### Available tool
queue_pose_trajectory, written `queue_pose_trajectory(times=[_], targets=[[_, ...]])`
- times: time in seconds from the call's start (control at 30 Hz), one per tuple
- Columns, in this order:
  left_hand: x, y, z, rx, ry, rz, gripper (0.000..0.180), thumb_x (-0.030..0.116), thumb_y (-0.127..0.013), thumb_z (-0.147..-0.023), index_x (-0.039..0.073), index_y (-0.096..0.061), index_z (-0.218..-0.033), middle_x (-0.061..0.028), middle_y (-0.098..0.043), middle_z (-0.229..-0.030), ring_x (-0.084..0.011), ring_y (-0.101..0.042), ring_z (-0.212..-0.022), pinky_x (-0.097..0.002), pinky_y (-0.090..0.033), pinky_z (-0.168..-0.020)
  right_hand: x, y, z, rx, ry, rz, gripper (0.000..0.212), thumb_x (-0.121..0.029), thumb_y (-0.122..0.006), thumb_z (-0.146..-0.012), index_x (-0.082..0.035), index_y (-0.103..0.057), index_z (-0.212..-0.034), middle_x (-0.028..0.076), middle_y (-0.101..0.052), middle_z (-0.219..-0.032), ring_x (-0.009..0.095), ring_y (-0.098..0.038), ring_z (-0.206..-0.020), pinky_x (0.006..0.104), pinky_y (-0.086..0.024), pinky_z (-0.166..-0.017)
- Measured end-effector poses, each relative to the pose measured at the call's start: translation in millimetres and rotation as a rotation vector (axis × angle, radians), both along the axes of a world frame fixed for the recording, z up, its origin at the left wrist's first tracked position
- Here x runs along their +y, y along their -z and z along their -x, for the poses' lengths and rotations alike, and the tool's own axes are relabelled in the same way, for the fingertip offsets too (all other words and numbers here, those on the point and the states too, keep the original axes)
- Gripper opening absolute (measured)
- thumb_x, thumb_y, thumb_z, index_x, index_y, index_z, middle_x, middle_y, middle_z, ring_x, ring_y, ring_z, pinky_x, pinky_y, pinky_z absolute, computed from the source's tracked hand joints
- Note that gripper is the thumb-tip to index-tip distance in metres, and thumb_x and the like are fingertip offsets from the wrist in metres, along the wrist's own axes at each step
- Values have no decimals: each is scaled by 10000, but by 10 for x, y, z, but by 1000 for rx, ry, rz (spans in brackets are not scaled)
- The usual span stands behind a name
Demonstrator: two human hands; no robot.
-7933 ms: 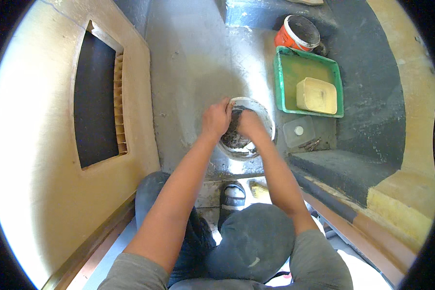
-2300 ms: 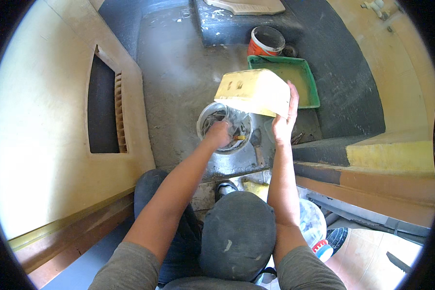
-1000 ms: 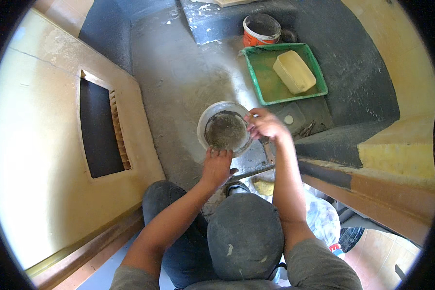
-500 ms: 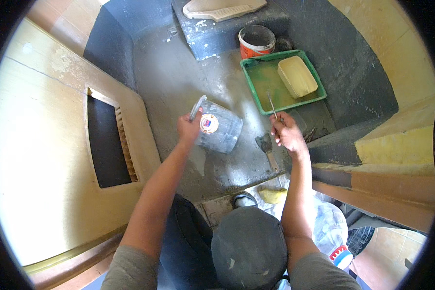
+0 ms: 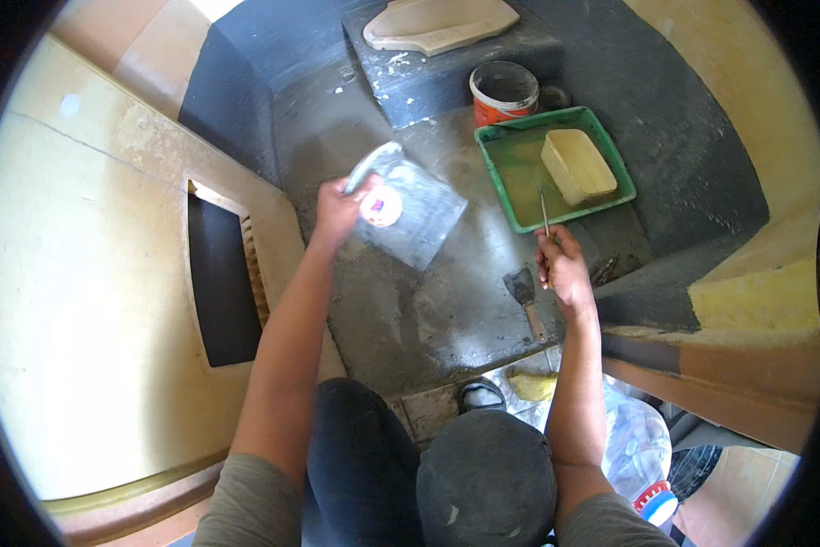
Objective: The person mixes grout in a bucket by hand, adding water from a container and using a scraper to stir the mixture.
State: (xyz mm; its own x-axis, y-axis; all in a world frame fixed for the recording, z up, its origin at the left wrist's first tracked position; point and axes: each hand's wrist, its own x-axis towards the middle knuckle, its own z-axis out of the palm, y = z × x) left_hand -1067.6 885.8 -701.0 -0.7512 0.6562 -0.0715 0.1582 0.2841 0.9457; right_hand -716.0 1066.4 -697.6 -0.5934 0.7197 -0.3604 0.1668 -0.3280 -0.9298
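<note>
My left hand (image 5: 339, 211) is closed on the rim of a translucent plastic bucket (image 5: 419, 223), smeared grey and bearing a round label. The bucket is tipped on a slant over the wet grey floor, slightly blurred, and its inside is hidden. In my right hand (image 5: 565, 266) is a slim metal-shafted tool (image 5: 545, 208), pinched in the fingers and pointing away from me; its exact kind is unclear. Just beyond that hand lies a green tray (image 5: 530, 224) of murky liquid with a pale yellow oblong tub (image 5: 581, 166) in it. A scraper (image 5: 522, 290) rests on the floor nearby.
An orange-and-white bucket (image 5: 501, 108) stands behind the tray, beside a dark raised block (image 5: 419, 84) carrying a beige slab (image 5: 442, 25). A cream wall with an opening (image 5: 223, 283) borders the left. Near my right arm are a yellow cloth (image 5: 530, 387) and a large clear bottle (image 5: 636, 438).
The bucket has swung left and tilted further, its rim rising in my left hand. My right hand keeps the slim tool near the tray. The whole view has shifted slightly.
</note>
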Motion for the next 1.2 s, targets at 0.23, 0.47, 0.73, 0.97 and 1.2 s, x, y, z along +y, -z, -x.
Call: queue_pose_trajectory(times=[0.23, 0.47, 0.73, 0.97, 1.2], targets=[[12, -171, -973, 1011, 549, 449, 248, 332, -674, -893, 108, -685, -1000, -149, -693, -747, -317, -712, -729, -449, -565, -735, 40, 77, -61, 10, -3, -4, 169, -209, -546, -1018, -71, -568, -1114, 4, -524, -720, 80, -454, -492, 262, -339, -422], [-265, 32, -1057, 945, 351, 293, 213, 305, -670, -891, 98, -628, -915, -137, -664, -752, -355, -688, -718, -465, -550, -645, 111, 69, -83, 0, 113, -25, 166, -210, -534, -1026, -80, -572, -1120, -7, -499, -707, 80, -447, -498, 259, -343, -430], [-85, -146, -1373, 701, 494, 63, 253, 347, -703, -921, 97, -729, -946, -149, -697, -729, -337, -692, -663, -423, -538, -625, 19, -150, -7, 19, 176, -36, 158, -252, -537, -1034, -108, -597, -1065, -33, -461, -693, 54, -414, -508, 247, -318, -437], [-26, 487, -1120, -148, 135, 124, 434, 454, -747, -900, 35, -748, -786, -7, -654, -649, -75, -580, -612, -308, -483, -568, 187, -263, -106, 47, 276, -58, 191, -281, -506, -1057, -108, -586, -1038, -37, -460, -667, 50, -399, -468, 249, -295, -406], [-193, 581, -65, -662, -139, -39, 524, 510, -645, -959, -1, -713, -1058, -99, -726, -983, -170, -694, -813, -346, -580, -766, 201, -251, -159, 18, 288, -34, 192, -272, -495, -1064, -104, -582, -1031, -29, -460, -681, 58, -393, -461, 254, -292, -405]])
